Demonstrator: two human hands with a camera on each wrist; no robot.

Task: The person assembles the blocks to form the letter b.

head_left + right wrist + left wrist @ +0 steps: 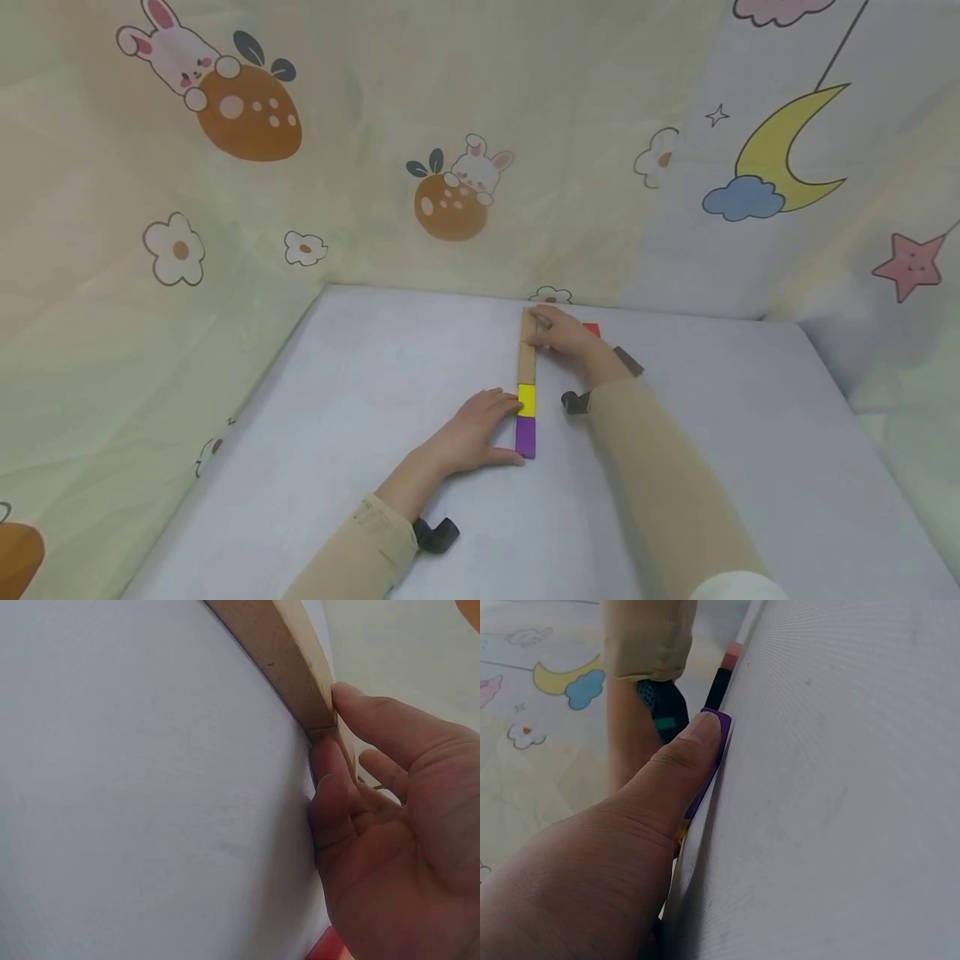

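Cloth walls with bunnies and a yellow moon stand around a white table, and a row of blocks runs from 12 to 6 o'clock in its middle. At the 12 end, the right hand pinches the far wooden block between thumb and finger. At the 6 end, the left hand is spread wide, thumb touching the purple block, fingertips touching the yellow block.

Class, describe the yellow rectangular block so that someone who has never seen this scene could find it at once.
On the white tabletop, find the straight line of blocks beside the left hand. In it lies the yellow rectangular block, with the purple rectangular block on its near side and tan wooden blocks beyond. Unlike those neighbours, it alone in the line is bright yellow.
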